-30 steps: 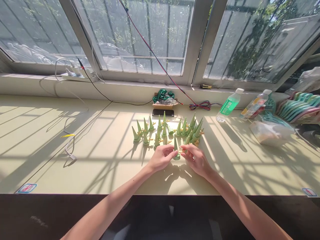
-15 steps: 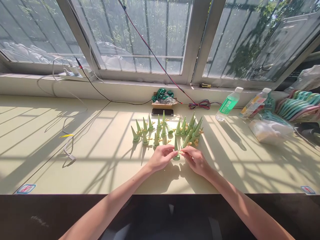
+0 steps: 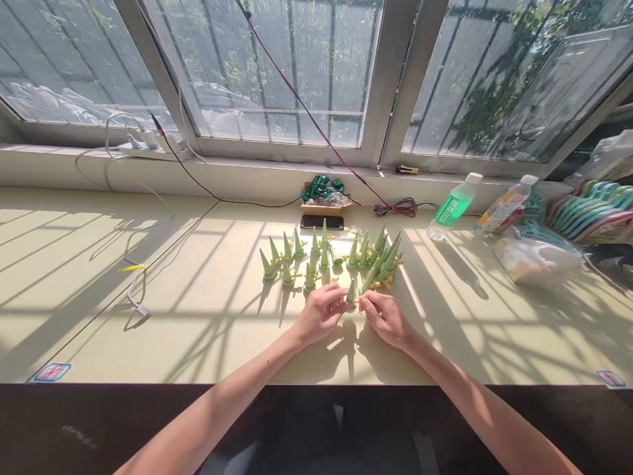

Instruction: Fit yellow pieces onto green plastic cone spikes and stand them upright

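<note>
Between the fingers of my left hand (image 3: 324, 310) is a small green cone (image 3: 351, 291), its tip pointing up. My right hand (image 3: 386, 318) is closed in a pinch at the cone's right side, on a small yellow piece (image 3: 359, 301) mostly hidden by the fingertips. Just beyond my hands stand several more green cones (image 3: 268, 265) in loose groups, many with small yellow pieces at their sides. One green cone (image 3: 336, 255) leans over among them, and others on the right (image 3: 380, 267) lean close together.
Behind the cones lie a dark phone (image 3: 322, 222) and a small box (image 3: 324, 194) with green material. A green-labelled bottle (image 3: 451, 208), another bottle (image 3: 507, 204), a plastic bag (image 3: 537, 257) and hangers (image 3: 591, 211) stand right. A white cable (image 3: 141, 309) lies left.
The cone in my left hand has shifted slightly and looks shorter, and its pointed shadow now falls on the table below it. My right fingertips stay close to it. The other cones have not moved.
</note>
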`<move>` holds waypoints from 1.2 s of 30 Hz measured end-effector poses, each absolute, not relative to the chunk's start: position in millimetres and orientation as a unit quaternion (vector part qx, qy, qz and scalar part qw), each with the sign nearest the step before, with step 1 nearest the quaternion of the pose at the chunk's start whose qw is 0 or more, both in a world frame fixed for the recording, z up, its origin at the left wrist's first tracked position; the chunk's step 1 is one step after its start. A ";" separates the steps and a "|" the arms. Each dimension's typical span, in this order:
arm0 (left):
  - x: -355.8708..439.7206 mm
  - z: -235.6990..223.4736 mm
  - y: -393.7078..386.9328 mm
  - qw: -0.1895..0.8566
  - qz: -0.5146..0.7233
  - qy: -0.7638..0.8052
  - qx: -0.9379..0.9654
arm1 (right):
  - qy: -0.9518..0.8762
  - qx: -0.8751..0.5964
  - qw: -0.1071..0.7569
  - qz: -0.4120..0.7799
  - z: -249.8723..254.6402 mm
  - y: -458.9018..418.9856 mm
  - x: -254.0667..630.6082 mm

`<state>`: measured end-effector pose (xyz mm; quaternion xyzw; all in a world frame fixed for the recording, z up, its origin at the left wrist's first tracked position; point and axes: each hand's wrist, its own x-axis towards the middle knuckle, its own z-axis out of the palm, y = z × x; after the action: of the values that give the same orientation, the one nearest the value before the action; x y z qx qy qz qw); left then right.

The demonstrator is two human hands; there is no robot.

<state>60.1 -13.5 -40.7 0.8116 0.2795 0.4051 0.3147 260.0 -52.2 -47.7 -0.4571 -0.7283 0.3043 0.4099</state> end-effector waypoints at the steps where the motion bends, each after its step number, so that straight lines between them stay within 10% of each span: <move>1: 60.7 -39.6 -13.6 0.330 0.407 0.290 0.801 | -0.733 -0.456 0.416 0.287 -48.0 -52.0 259.9; 17: 59.6 -34.0 -13.8 0.507 0.373 0.319 0.708 | -0.788 -0.398 0.444 0.153 -50.9 -52.8 264.1; 36: 53.7 -42.3 -19.1 0.295 0.339 0.241 0.860 | -0.760 -0.459 0.412 0.206 -55.4 -51.8 256.3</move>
<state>53.7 -19.1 -42.3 0.8604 0.2405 0.3390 0.2947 256.3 -51.8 -55.4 -0.4590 -0.7598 0.2061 0.4118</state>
